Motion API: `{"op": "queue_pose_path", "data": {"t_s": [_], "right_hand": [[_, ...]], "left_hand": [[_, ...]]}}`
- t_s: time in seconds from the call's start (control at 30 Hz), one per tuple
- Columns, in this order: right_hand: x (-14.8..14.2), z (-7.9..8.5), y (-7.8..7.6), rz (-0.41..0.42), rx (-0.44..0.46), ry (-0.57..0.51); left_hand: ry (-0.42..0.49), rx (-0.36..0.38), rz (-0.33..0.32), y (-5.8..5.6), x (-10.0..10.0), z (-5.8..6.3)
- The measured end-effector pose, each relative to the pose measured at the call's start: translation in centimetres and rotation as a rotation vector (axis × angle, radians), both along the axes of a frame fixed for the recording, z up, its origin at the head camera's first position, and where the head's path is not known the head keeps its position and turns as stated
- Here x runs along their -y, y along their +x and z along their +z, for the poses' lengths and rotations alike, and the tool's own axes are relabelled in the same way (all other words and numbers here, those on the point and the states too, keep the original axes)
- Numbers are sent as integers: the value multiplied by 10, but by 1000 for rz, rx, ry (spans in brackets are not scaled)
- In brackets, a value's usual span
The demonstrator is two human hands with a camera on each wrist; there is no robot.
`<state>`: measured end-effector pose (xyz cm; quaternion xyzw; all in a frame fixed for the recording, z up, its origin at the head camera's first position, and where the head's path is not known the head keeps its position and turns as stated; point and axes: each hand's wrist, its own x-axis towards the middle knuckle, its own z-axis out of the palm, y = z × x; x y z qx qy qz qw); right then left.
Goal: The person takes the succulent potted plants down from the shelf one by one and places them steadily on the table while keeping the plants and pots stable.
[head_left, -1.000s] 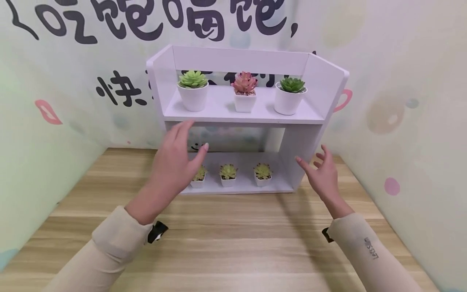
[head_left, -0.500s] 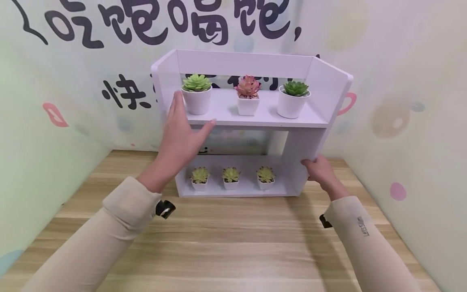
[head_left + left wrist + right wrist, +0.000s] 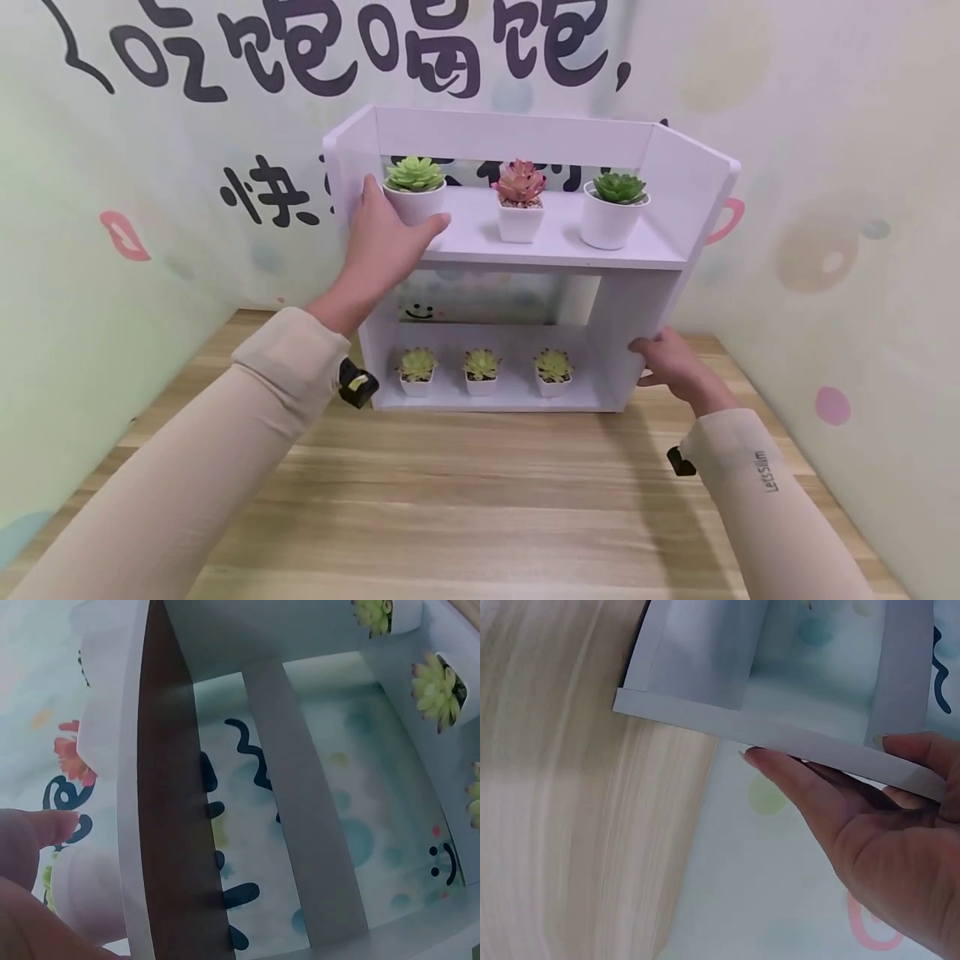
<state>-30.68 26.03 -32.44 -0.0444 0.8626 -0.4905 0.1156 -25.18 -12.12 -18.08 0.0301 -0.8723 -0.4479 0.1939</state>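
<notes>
A white two-tier shelf [image 3: 555, 259] stands on the wooden table. At its upper left, my left hand [image 3: 381, 244] is spread around a white round pot with a light green succulent [image 3: 415, 175], fingers along its left side and thumb across the front. In the left wrist view the thumb [image 3: 52, 826] sits near that pot [image 3: 91, 892]; firm contact cannot be made out. My right hand [image 3: 675, 367] grips the shelf's right side panel, thumb inside and fingers outside, as the right wrist view shows at the panel edge [image 3: 720, 722].
A pink succulent [image 3: 521, 185] and a dark green succulent [image 3: 618, 190] stand on the upper tier. Below are three small yellow-green succulents, including the middle one [image 3: 481, 364]. Walls with lettering rise behind and beside the wooden table [image 3: 465, 500].
My left hand has risen from below the upper board to the left pot. My right hand has moved in from beside the shelf and taken hold of its right panel.
</notes>
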Motion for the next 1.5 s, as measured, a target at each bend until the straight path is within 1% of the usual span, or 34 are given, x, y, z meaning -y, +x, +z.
{"op": "queue_pose_path", "data": {"t_s": [0.1, 0.2, 0.33, 0.43, 0.53, 0.77, 0.87, 0.97, 1.07, 1.17, 1.23, 1.37, 1.5], "right_hand": [[0, -2, 0, 4, 12, 1], [0, -2, 0, 1, 9, 2], [0, -3, 0, -2, 4, -1], [0, -3, 0, -2, 4, 0], [-1, -3, 1, -2, 9, 8], [0, 0, 0, 13, -11, 19], [0, 0, -1, 21, -1, 16], [-1, -2, -1, 23, 6, 18], [0, -2, -1, 21, 5, 18], [1, -2, -1, 24, 3, 20], [1, -2, 0, 25, 5, 23], [1, -3, 0, 21, 8, 22], [0, -3, -1, 20, 5, 19]], "left_hand": [[-17, 24, 42, -8, 0, 4], [-34, 25, 71, -16, 1, 9], [-14, 36, 75, -22, 3, 11], [5, 45, 71, -24, 4, 10], [-3, 39, 66, -25, 5, 9], [-17, -19, 73, -25, 5, 8], [-19, -28, 76, -24, 5, 7], [-10, -49, 65, -21, 4, 5], [16, -71, 40, -17, 5, 5], [43, -94, -2, -7, 8, 2], [46, -104, -31, 3, 9, 0], [41, -122, -79, 26, 11, -5], [32, -160, -108, 49, 12, -14]]}}
